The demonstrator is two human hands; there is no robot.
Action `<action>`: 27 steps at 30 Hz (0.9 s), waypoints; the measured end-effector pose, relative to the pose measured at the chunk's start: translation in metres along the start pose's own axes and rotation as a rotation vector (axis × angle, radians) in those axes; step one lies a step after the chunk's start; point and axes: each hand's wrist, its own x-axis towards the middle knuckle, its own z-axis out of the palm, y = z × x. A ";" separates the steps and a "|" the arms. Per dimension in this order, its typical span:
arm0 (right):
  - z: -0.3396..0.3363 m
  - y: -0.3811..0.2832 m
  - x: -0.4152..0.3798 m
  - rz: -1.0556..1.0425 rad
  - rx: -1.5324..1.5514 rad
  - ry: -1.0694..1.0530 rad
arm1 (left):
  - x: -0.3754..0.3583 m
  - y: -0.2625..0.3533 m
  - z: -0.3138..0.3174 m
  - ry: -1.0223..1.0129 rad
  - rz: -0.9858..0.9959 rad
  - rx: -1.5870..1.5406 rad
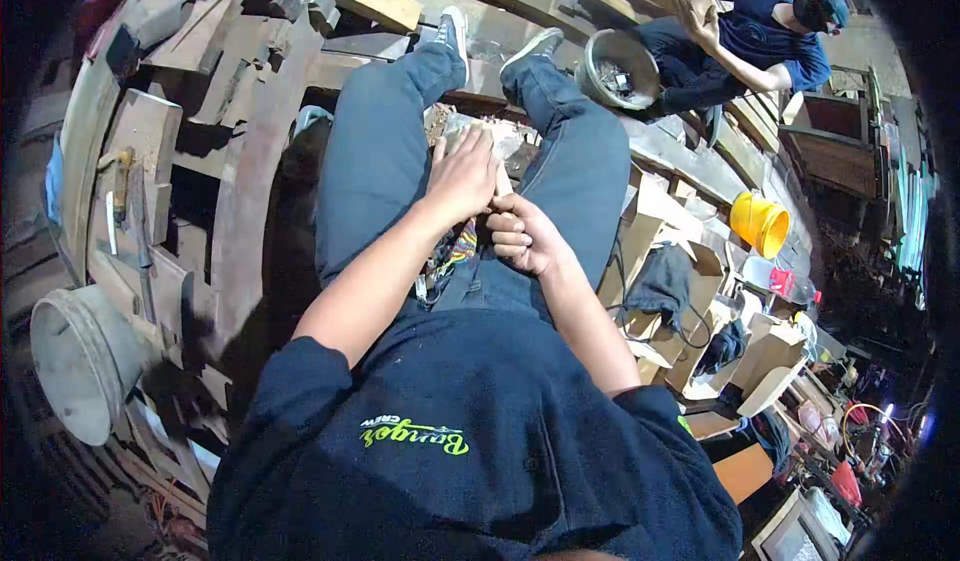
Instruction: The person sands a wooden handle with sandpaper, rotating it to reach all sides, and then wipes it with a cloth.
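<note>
My left hand (463,176) lies flat, fingers stretched out, over a light, greyish piece (508,139) between my knees. Just beside it, my right hand (525,233) is closed in a fist, thumb on top, around the near end of a pale wooden piece (503,183). The underside of my left palm is hidden, as is what lies inside my right fist. A colourful patterned strap or cloth (463,246) shows in my lap below the hands.
A white bucket (85,361) and a wooden-handled tool (122,186) are at the left among planks. Ahead right, a co-worker (755,36) sits by a grey bucket (620,69). Cardboard boxes (665,216) and a yellow bucket (758,224) stand to the right.
</note>
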 end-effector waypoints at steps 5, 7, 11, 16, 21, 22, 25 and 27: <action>0.001 -0.002 -0.003 0.003 0.037 0.088 | -0.013 0.012 -0.013 -0.177 0.042 0.020; 0.001 -0.003 -0.002 0.011 0.046 0.036 | -0.010 0.004 -0.010 -0.111 0.065 0.011; -0.004 0.000 0.000 0.013 0.022 0.021 | 0.000 0.000 -0.002 -0.073 0.023 0.021; 0.005 0.000 -0.004 -0.026 -0.010 0.108 | -0.010 0.007 -0.009 -0.021 0.122 -0.017; 0.000 0.000 -0.002 -0.010 0.005 0.026 | -0.003 0.005 -0.011 -0.055 0.081 -0.026; 0.000 0.001 -0.003 -0.029 0.015 0.050 | -0.006 0.008 -0.013 -0.130 0.136 0.014; 0.004 0.000 -0.002 -0.027 -0.002 0.091 | -0.010 0.006 -0.005 -0.085 0.090 0.030; 0.004 0.001 -0.001 0.007 0.012 0.036 | -0.003 0.005 -0.006 -0.055 0.065 0.039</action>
